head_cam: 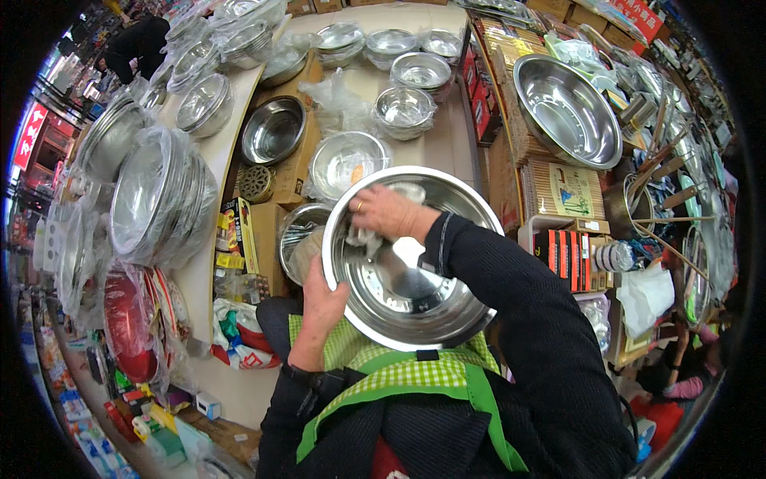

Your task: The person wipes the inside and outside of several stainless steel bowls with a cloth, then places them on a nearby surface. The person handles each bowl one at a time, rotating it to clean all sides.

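Observation:
A large shiny stainless steel basin (413, 311) lies tilted over my lap, its inside facing up at me. My left hand (323, 296) grips the near-left part of its rim, thumb over the edge. Inside the basin, my right hand (389, 212) presses a crumpled whitish cloth (365, 238) against the upper left wall. Part of the cloth shows beyond my fingers, and the rest is hidden beneath them. A green checked apron (413, 374) shows under the near rim.
Plastic-wrapped basins (161, 197) are stacked at left, with more bowls (406, 108) on the floor ahead. Another large steel basin (567, 111) rests on goods at right, near a metal pot (628, 206) of wooden-handled utensils. A person (676, 365) is at far right.

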`<action>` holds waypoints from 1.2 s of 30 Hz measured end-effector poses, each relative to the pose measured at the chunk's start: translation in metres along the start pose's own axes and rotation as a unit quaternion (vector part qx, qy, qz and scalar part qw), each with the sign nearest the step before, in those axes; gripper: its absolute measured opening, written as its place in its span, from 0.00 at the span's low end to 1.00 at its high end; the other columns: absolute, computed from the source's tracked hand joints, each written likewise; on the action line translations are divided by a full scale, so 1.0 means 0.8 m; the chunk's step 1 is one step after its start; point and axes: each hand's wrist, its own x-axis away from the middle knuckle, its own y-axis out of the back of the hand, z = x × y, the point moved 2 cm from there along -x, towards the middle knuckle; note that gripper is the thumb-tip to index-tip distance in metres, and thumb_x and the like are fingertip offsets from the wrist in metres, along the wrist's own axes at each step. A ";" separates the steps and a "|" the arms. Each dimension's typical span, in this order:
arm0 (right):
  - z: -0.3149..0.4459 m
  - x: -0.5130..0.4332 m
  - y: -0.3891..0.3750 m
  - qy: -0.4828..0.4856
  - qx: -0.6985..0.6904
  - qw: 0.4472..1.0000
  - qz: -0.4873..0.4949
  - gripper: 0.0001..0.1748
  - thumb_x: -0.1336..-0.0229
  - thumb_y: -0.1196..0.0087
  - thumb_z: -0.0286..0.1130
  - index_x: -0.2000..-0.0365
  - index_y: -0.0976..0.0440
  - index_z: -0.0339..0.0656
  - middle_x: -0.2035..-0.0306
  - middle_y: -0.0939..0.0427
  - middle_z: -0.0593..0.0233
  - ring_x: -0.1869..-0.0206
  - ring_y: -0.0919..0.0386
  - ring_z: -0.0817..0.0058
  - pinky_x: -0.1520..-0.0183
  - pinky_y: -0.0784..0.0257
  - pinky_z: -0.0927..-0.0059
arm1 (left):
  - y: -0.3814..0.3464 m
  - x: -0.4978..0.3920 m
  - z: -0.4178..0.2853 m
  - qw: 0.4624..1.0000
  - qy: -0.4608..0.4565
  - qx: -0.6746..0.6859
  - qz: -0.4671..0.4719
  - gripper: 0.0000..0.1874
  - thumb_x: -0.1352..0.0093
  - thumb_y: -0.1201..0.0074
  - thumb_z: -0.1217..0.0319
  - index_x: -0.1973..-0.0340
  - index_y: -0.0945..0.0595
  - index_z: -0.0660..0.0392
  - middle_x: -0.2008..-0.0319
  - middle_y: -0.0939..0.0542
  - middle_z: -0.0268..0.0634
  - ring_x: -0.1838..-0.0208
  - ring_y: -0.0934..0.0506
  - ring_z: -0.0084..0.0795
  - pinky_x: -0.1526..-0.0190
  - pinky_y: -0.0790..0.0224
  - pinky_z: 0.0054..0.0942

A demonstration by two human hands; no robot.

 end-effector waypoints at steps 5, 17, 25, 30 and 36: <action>-0.045 0.079 -0.029 -0.101 0.153 0.970 0.157 0.07 0.44 0.47 0.35 0.67 0.20 0.51 0.56 0.27 0.74 0.45 0.31 0.76 0.48 0.32 0.66 | 0.010 0.004 0.007 1.000 0.027 -0.011 0.007 0.28 0.41 0.49 0.79 0.42 0.27 0.65 0.55 0.17 0.51 0.52 0.18 0.40 0.46 0.29 0.34; 0.065 0.147 0.023 -0.218 -0.252 0.788 0.518 0.30 0.54 0.33 0.30 0.46 0.23 0.39 0.46 0.22 0.43 0.45 0.21 0.48 0.47 0.23 0.56 | -0.006 -0.015 0.016 0.999 0.029 0.021 0.037 0.28 0.40 0.50 0.78 0.41 0.27 0.65 0.54 0.18 0.53 0.51 0.18 0.44 0.46 0.29 0.35; 0.135 0.047 0.037 -0.101 -0.390 0.899 0.170 0.48 0.55 0.36 0.26 0.33 0.45 0.47 0.32 0.43 0.38 0.40 0.27 0.43 0.41 0.25 0.52 | -0.003 -0.013 0.004 0.999 0.019 -0.011 0.037 0.29 0.40 0.49 0.79 0.40 0.28 0.65 0.53 0.18 0.53 0.49 0.19 0.44 0.45 0.29 0.36; 0.068 0.041 -0.020 0.018 -0.142 0.988 0.057 0.28 0.48 0.39 0.41 0.45 0.29 0.53 0.33 0.37 0.56 0.32 0.36 0.59 0.37 0.34 0.42 | 0.001 -0.010 -0.009 0.998 0.027 -0.044 0.029 0.30 0.40 0.48 0.78 0.39 0.28 0.63 0.53 0.18 0.54 0.50 0.19 0.45 0.45 0.29 0.36; -0.028 0.130 -0.020 -0.067 0.161 0.965 0.195 0.27 0.37 0.50 0.38 0.37 0.30 0.59 0.26 0.42 0.69 0.24 0.46 0.70 0.26 0.49 0.56 | 0.004 -0.010 -0.007 0.999 0.021 -0.041 0.023 0.29 0.40 0.49 0.78 0.40 0.27 0.64 0.53 0.17 0.52 0.50 0.18 0.42 0.45 0.29 0.35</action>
